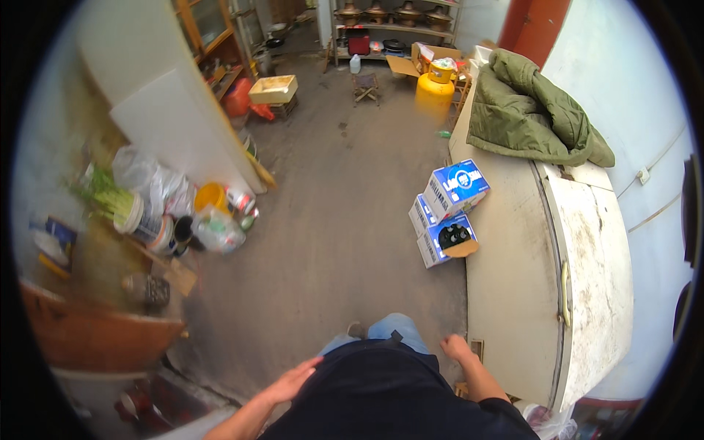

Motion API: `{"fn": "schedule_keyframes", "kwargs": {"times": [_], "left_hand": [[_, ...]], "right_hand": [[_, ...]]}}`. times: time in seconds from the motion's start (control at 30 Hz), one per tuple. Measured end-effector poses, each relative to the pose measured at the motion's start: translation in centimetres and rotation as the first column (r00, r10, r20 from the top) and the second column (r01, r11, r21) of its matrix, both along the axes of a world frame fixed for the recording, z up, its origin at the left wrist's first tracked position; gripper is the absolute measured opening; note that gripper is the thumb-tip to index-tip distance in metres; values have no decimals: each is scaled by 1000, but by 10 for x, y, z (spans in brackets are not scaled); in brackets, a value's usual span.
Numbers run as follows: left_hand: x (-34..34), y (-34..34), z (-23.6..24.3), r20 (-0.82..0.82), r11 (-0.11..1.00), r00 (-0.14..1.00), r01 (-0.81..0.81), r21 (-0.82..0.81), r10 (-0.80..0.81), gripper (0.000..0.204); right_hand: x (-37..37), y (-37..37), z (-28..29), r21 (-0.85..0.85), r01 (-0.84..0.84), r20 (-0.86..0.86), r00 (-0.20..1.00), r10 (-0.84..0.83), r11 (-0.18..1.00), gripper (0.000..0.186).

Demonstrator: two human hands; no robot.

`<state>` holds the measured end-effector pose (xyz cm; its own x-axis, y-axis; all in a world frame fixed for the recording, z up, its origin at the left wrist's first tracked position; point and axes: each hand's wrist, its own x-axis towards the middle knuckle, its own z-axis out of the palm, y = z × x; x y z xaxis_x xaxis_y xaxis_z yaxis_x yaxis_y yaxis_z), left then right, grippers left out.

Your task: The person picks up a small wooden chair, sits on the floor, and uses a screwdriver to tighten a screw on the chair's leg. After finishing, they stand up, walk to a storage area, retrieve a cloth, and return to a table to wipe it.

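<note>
My left hand (293, 381) hangs beside my dark shirt at the lower left, its fingers stretched out and nothing in them. On the other side my right hand (457, 347) is curled into a loose fist near the white chest freezer (506, 293), and no held thing shows. Ahead of it, blue and white cartons (458, 187) stand stacked on the floor against the freezer's side. The lower front carton (444, 243) has an opened flap, and dark bottles (455, 235) show inside. Neither hand touches the cartons.
A green padded coat (535, 110) lies on the freezer's far end. Beyond stand a yellow gas cylinder (435, 94), a small folding stool (365, 89) and a metal shelf (396, 31) with pots. Buckets, bags and green vegetables (106, 194) crowd the left wall, near a brown wooden board (103, 334).
</note>
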<state>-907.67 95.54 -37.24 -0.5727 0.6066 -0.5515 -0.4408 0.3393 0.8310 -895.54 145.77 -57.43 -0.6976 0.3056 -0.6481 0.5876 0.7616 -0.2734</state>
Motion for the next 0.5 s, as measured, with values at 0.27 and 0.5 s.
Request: {"fn": "schedule_keyframes", "kwargs": {"times": [0.27,0.5], "left_hand": [[-236,120,-43,165,979,976,-165,118,145,55],[-413,212,-28,81,984,985,-161,71,155,61]], "right_hand": [[-152,119,-38,-7,-6,114,994,6,1000,35],[-552,168,16,-86,-203,-231,956,179,975,34]]}}
